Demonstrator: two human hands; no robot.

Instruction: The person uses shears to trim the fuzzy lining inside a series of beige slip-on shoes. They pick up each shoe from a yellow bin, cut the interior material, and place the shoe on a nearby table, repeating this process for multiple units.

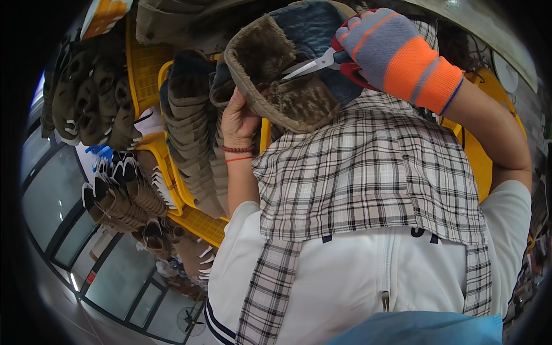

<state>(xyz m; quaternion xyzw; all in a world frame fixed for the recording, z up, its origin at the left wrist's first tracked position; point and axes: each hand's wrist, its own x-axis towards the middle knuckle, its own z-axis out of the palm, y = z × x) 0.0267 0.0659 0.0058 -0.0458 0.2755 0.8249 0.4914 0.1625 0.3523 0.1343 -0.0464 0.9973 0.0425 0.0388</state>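
Note:
A fur-lined shoe upper [307, 106], with brown plush and dark blue lining and a tan edge, is held up over my lap. My bare left hand [238, 118] grips its lower left edge; the thumb shows and the other fingers are mostly behind the upper. My right hand [397, 60], in a grey and orange knit glove, is closed round the red-handled scissors [310, 66]. Their blades point left into the upper's opening, against the plush. Whether the tips touch a thread or the fur I cannot make out. A plaid apron [368, 172] covers my front.
Stacked brown shoe uppers [192, 138] stand close to my left forearm. A yellow crate [144, 72] and a lower yellow rack [201, 225] are at the left, with more uppers [86, 98] hanging beyond. Something yellow [477, 149] is behind my right arm.

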